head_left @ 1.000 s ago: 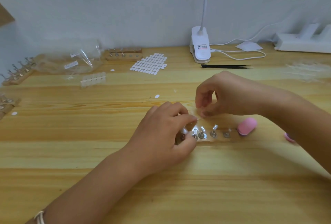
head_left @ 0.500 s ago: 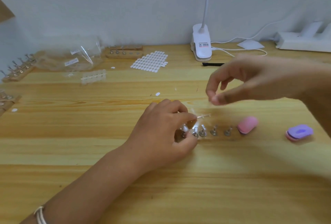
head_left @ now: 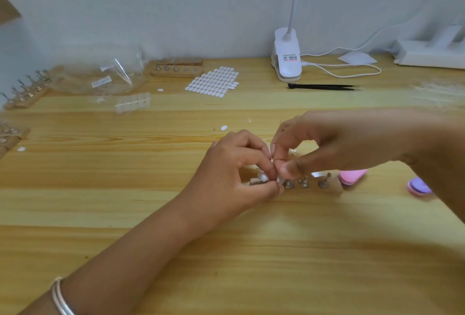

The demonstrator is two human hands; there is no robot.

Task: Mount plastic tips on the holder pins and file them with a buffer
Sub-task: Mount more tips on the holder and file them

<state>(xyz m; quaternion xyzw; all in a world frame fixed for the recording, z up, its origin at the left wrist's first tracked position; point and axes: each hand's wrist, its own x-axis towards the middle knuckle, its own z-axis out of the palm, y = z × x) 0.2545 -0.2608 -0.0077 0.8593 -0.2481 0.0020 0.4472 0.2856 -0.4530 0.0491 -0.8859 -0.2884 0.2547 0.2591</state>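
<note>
A small wooden holder (head_left: pixel 332 189) with a row of metal pins (head_left: pixel 304 182) lies mid-table. My left hand (head_left: pixel 236 171) grips its left end, fingers curled round the pins there; one pin carries a whitish tip (head_left: pixel 263 177). My right hand (head_left: pixel 327 146) hovers just above the holder. Its thumb and forefinger pinch a small clear plastic tip (head_left: pixel 280 178) against a pin right beside my left fingertips. A pink buffer (head_left: pixel 352 176) lies at the holder's right end, partly under my right hand. A purple buffer (head_left: pixel 419 187) lies farther right.
At the back stand a white clip lamp (head_left: pixel 286 59) with its cable, black tweezers (head_left: pixel 322 86), a sheet of white adhesive pads (head_left: pixel 214 82), a clear bag (head_left: pixel 100 78), a strip of clear tips (head_left: pixel 133 104) and further wooden holders (head_left: pixel 176 69), (head_left: pixel 25 93). More clear tips (head_left: pixel 437 90) lie far right.
My right hand rose up and to the right away from the holder, then came back down to the pins beside my left fingers. My left hand stayed on the holder.
</note>
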